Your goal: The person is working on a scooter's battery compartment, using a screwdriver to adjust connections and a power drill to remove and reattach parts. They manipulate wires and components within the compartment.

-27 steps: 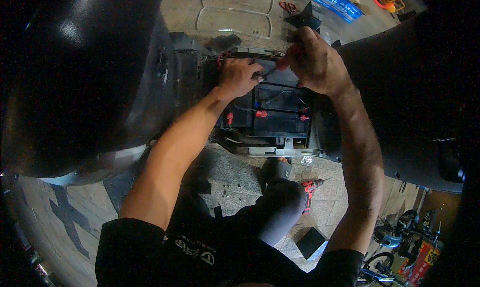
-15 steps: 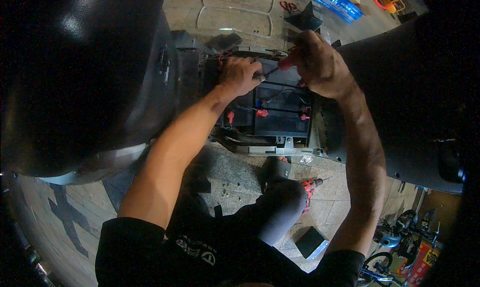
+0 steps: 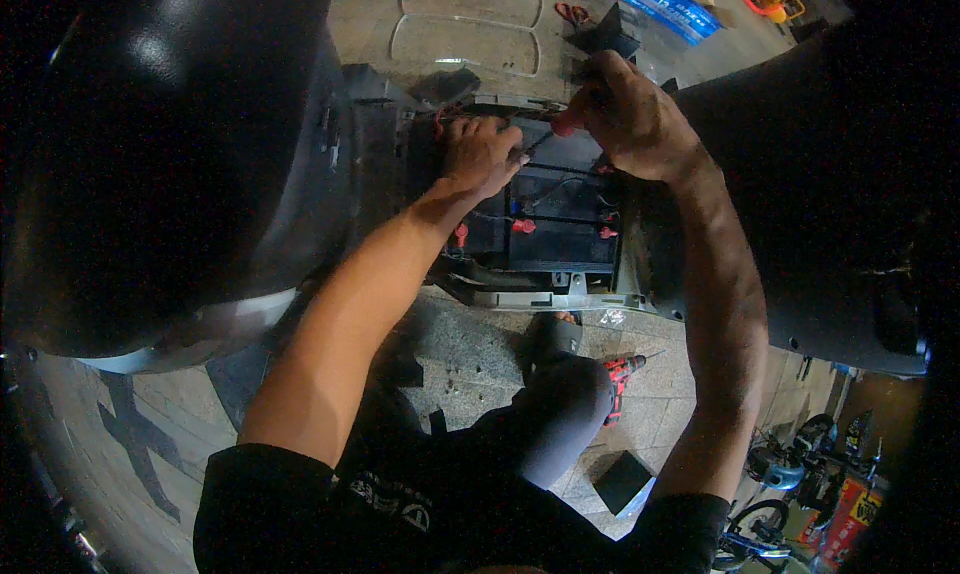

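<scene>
Right hand (image 3: 637,119) grips a red-handled screwdriver (image 3: 564,125) over black batteries (image 3: 572,202), shaft pointing to 8 o'clock. Left hand (image 3: 482,154) curled by its tip; dim view, cannot tell whether it pinches anything.

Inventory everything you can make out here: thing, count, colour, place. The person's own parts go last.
Batteries: at least four, black, in the open compartment
Terminal caps: at least three, red, on the batteries
Screwdriver: one, red handle, in the right hand
Vehicle panels: two large, black, either side of the compartment
Power drill: one, red and black, on the paving by the knee
Boxes: one blue, top right; two dark, one near it, one bottom right
Scissors-like tool: one, reddish handles, top
Bicycle: at least one, dark, lower right
Right hand: one, above the compartment
Left hand: one, by the screwdriver's tip
Knee: one, greyish trousers, below the compartment
</scene>
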`<action>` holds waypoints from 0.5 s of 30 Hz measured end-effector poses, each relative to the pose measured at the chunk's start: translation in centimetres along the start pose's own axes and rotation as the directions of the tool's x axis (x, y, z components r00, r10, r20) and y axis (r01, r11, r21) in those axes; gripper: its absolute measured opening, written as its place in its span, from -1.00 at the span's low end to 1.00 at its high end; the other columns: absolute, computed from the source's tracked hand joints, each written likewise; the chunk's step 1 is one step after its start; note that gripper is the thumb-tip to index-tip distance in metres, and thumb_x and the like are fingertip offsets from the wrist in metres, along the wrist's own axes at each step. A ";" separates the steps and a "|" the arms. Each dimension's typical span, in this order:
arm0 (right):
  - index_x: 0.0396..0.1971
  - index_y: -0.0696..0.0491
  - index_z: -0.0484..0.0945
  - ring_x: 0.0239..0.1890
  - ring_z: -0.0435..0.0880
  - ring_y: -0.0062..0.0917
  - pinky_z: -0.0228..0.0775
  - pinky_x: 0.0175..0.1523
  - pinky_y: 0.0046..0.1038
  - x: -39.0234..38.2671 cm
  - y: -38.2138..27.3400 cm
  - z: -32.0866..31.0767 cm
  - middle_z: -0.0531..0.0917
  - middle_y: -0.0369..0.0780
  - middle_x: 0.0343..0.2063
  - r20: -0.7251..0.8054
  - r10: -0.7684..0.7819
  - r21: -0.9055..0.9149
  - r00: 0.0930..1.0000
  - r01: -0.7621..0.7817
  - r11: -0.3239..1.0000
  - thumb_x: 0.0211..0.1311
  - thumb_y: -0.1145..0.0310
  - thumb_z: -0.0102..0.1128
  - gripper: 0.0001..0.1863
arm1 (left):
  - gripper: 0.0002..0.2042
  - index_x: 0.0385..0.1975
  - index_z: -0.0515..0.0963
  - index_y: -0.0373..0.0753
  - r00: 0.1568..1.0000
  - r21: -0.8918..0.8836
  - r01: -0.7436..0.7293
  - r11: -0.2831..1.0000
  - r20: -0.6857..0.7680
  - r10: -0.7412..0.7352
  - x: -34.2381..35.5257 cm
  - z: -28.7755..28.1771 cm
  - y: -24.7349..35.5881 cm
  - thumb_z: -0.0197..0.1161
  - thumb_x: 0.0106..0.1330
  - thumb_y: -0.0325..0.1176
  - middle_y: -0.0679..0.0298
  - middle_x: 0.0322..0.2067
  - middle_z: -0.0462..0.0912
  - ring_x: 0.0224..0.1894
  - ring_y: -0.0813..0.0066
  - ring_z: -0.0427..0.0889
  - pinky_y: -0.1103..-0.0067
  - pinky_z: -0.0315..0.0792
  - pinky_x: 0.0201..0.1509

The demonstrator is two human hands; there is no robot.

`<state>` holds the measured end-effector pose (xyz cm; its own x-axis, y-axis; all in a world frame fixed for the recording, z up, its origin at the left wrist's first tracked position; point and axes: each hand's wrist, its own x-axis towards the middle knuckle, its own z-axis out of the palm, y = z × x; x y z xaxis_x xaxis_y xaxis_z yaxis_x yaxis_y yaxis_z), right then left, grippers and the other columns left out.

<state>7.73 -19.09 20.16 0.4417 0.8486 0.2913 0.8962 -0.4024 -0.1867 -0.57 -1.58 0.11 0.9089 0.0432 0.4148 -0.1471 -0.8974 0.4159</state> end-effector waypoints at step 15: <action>-0.15 -0.02 0.47 -0.18 0.65 -0.10 0.52 -0.16 -0.14 0.0 -0.2 -0.2 0.69 -0.13 -0.36 -0.009 -0.023 0.174 1.000 0.025 0.984 0.16 0.30 0.22 -0.74 | -0.73 -0.23 0.58 0.02 1.000 -0.012 -0.001 1.000 -0.018 0.001 -0.4 0.4 -0.4 0.44 0.09 -0.15 0.14 -0.15 0.56 0.02 0.13 0.50 0.18 0.17 0.20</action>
<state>7.56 -19.06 20.43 0.4209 0.8548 0.3037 0.8859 -0.3154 -0.3401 -0.70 -1.42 -0.51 0.9015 0.0503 0.4298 -0.1527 -0.8924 0.4247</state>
